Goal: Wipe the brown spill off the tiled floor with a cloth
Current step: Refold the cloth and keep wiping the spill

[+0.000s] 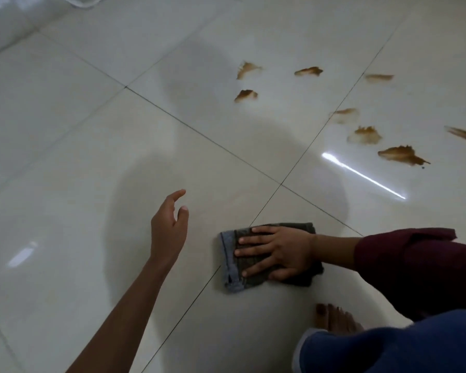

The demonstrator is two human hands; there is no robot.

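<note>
Grey cloth [269,258] flat under right grip [277,254], fingers straight, brown spill [402,155] well apart, left grip [170,224] relaxed

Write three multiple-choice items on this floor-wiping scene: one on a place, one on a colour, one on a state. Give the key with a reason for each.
1. Where do the brown smeared spill marks lie relative to the folded dark grey cloth?
A. Under it
B. Beyond it, up and to the right
C. Left of it

2. What colour is the long sleeve on the right arm?
A. Maroon
B. Yellow
C. White

3. How is the right hand placed?
A. Fist raised in the air
B. Pinching a cup
C. Flat, fingers spread, pressing on the cloth

Key: 1 B, the marks sit apart on farther tiles; 2 A, the sleeve is dark red; 3 C, straight fingers lie on the cloth, while the left hand hovers bare.
</note>
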